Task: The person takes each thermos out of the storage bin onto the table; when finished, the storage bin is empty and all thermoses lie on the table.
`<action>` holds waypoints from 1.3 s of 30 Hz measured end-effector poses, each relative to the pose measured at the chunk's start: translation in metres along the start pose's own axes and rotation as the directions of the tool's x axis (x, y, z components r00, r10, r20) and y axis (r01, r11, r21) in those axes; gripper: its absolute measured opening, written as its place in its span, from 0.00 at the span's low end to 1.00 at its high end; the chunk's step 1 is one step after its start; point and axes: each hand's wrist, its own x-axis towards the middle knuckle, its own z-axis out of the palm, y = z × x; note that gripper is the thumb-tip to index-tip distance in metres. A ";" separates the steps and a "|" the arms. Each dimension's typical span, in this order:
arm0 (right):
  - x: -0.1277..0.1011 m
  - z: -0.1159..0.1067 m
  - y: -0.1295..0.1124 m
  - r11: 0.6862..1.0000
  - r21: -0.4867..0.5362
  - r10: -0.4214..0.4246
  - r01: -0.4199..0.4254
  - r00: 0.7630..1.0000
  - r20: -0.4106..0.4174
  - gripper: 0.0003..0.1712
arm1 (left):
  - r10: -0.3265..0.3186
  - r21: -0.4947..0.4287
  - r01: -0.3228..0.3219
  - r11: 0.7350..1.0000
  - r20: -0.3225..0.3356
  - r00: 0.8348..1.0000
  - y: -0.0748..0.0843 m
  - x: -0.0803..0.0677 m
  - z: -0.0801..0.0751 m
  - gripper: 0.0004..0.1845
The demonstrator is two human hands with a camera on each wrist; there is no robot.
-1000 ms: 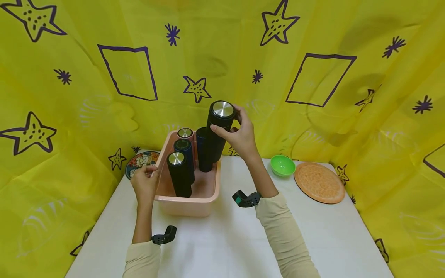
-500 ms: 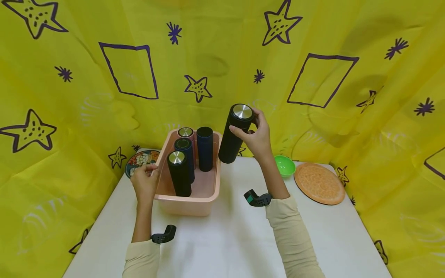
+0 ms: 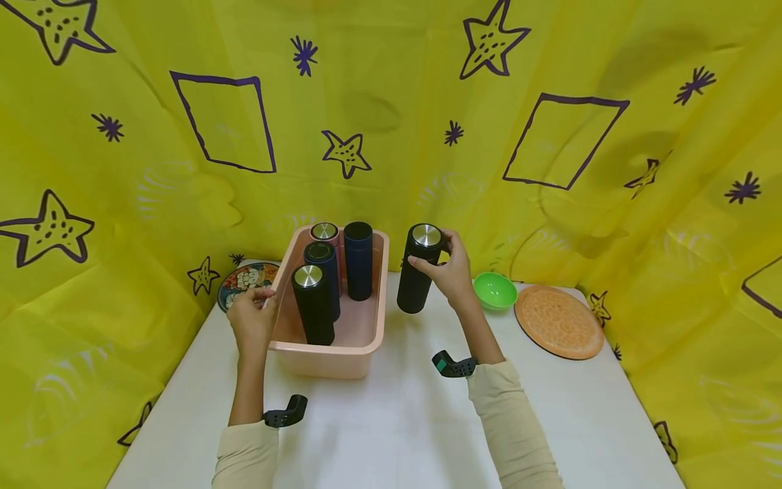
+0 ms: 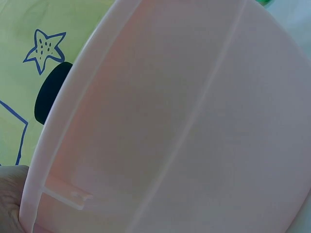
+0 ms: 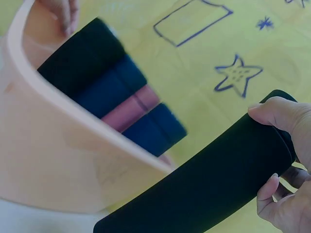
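Observation:
My right hand (image 3: pixel 451 270) grips a black thermos flask (image 3: pixel 415 282) with a silver-topped lid near its upper end. The flask is upright, to the right of a pink plastic tub (image 3: pixel 332 361); whether its base touches the table I cannot tell. In the right wrist view the thumb and fingers wrap the black flask (image 5: pixel 209 170). My left hand (image 3: pixel 252 319) pinches the tub's left rim. Inside the tub stand another black flask (image 3: pixel 314 309), a blue flask with a dark lid (image 3: pixel 330 272), a pink flask (image 3: pixel 325 232) partly hidden, and a dark blue flask (image 3: pixel 358 265).
Right of the held flask are a green bowl (image 3: pixel 495 292) and a round orange-brown mat (image 3: pixel 559 322). A patterned round plate (image 3: pixel 244 280) lies behind my left hand. A yellow printed curtain (image 3: pixel 391 102) encloses the white table (image 3: pixel 391 421) at the back and sides.
My right hand has lifted the black flask out of the tub, carried it right over the rim and lowered it toward the table. The left hand stays on the rim.

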 end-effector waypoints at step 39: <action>-0.008 0.011 0.070 0.990 -0.072 0.118 -0.118 0.993 -0.006 0.44 | 0.037 0.017 -0.037 0.999 -0.005 0.999 -0.002 0.001 -0.001 0.08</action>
